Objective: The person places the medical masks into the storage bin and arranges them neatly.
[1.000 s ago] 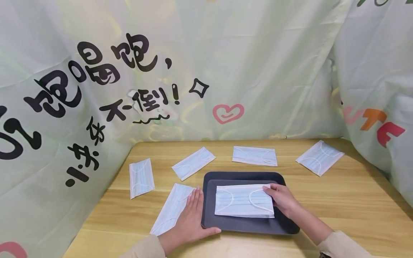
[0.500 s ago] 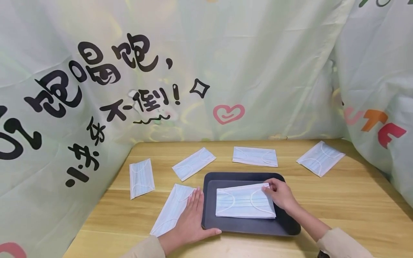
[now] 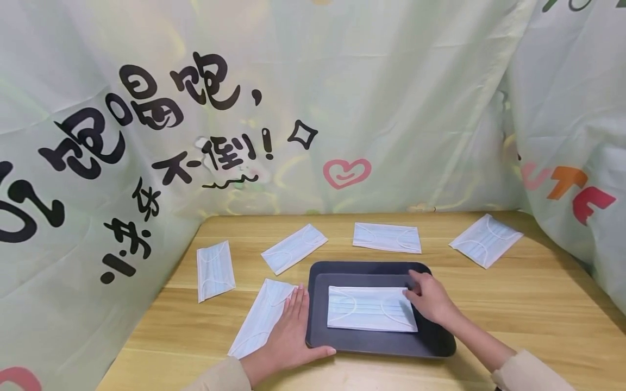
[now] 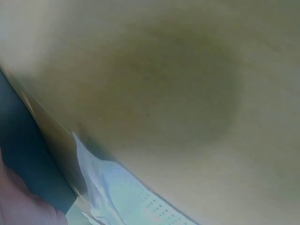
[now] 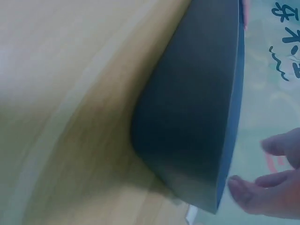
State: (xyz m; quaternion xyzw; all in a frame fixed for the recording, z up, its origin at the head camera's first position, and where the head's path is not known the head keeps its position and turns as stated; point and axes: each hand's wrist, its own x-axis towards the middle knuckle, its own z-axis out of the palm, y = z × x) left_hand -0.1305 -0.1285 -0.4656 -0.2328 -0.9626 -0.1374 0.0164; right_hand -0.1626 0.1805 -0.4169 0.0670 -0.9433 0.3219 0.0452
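A pale blue pleated face mask (image 3: 369, 309) lies flat in the dark tray (image 3: 367, 343) in the head view. Over the tray's right side hovers my right hand (image 3: 432, 300), thumb and fingers parted, beside the mask's upper right corner. The right wrist view shows those fingers (image 5: 253, 194) apart with nothing between them, by the tray's wall (image 5: 192, 108). My left hand (image 3: 288, 336) lies with straight fingers along the tray's left edge, partly covering another face mask (image 3: 256, 320) on the table. That mask (image 4: 126, 194) also shows in the left wrist view.
Around the tray on the wooden table (image 3: 513, 309) lie more masks: one at far left (image 3: 216, 271), one at back left (image 3: 294, 248), one at the back (image 3: 386, 237) and one at back right (image 3: 486, 240). A printed cloth (image 3: 391, 98) hangs behind.
My right hand has let go of the mask's upper right corner, which has dropped flat into the tray, and its fingers have parted. My left hand stays in place.
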